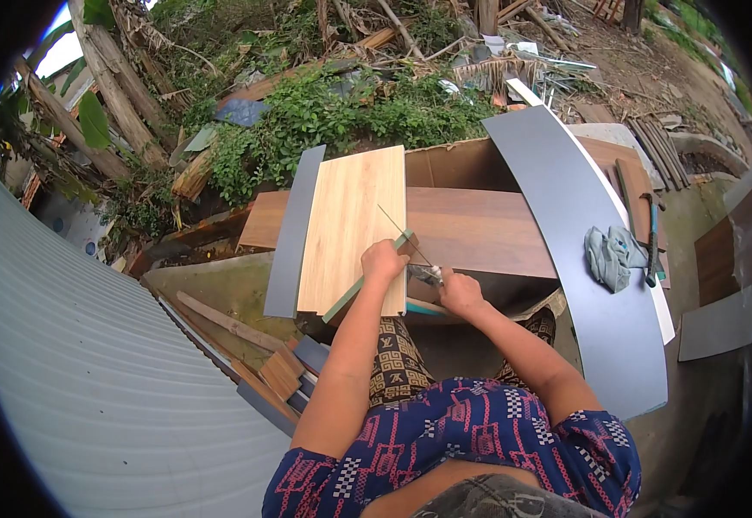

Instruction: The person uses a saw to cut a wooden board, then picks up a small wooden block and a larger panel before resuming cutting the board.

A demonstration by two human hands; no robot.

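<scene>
My left hand [384, 261] is closed on a narrow green-edged strip [344, 300], which lies slantwise across a light wood board [350, 198]. My right hand [460, 292] grips the handle of a saw-like tool [436, 273] just right of that board. The tool's thin blade [396, 223] points up and left, crossing the strip near its upper end. Under the light board runs a long brown plank [471, 229]. A narrow grey board [297, 229] lies along the light board's left side.
A long grey panel [579, 250] at the right bears a grey cloth [609, 257] and a hammer-like tool [651, 237]. Corrugated metal sheeting [91, 345] fills the left side. Wood offcuts [282, 373] lie at the lower left. Plants [324, 129] and debris stand beyond.
</scene>
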